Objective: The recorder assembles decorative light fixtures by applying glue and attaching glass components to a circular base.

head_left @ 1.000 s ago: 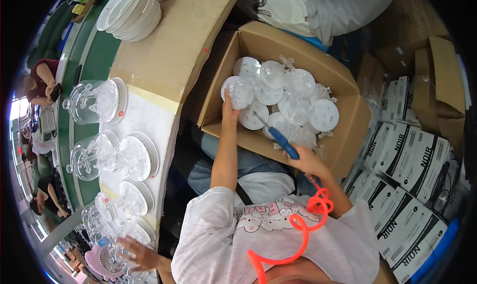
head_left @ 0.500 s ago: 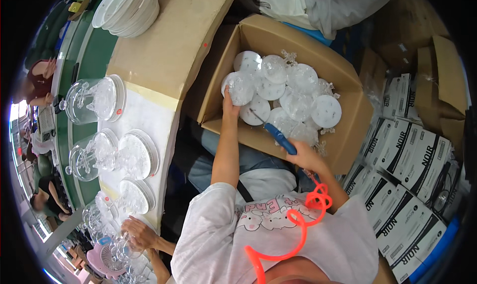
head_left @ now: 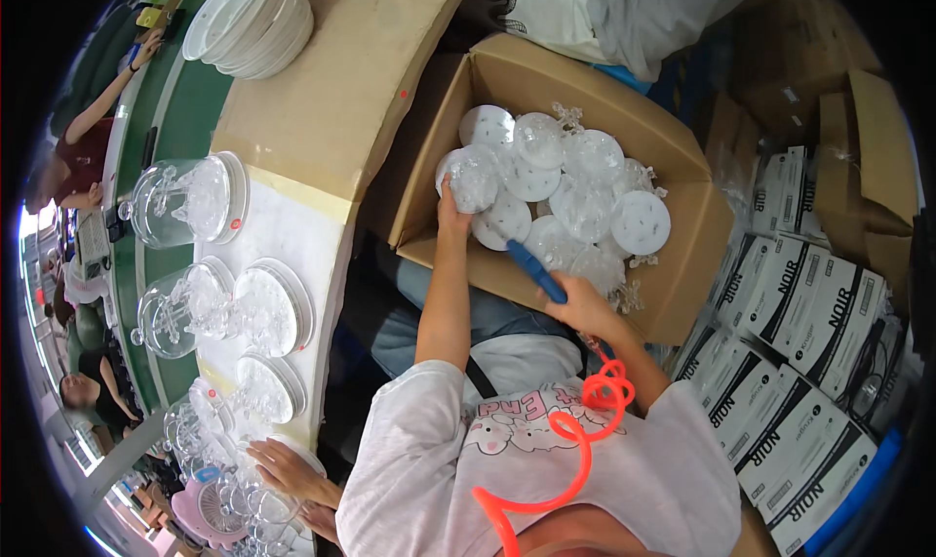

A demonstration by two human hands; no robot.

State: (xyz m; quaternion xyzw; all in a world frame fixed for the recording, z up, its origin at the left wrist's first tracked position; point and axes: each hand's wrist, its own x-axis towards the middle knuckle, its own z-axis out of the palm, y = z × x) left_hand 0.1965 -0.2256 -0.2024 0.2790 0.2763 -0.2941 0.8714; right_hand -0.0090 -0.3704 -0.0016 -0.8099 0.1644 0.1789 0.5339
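Observation:
My left hand (head_left: 450, 206) is closed on the rim of a round clear piece (head_left: 474, 184) at the left side of an open cardboard box (head_left: 673, 294). In my right hand (head_left: 581, 305) is a blue air blow gun (head_left: 534, 268), pointing up and left toward the pieces. A red coiled hose (head_left: 606, 386) trails from below that hand across my shirt. Inside the box lie several more round pieces, among them a white disc (head_left: 641, 221), some with clear branching parts. The thin nozzle tip is hard to make out now.
To the left is a table (head_left: 292, 118) with stacked white plates (head_left: 255, 30), a clear dome (head_left: 161, 203) and several round clear stands. Another person's hand (head_left: 288, 464) reaches over its near end. Printed white cartons (head_left: 785, 303) are stacked at the right.
The blow gun and my right hand have shifted slightly left and down. My left hand stays on its piece, tilted a little. The other person's hand at the table has moved and spread.

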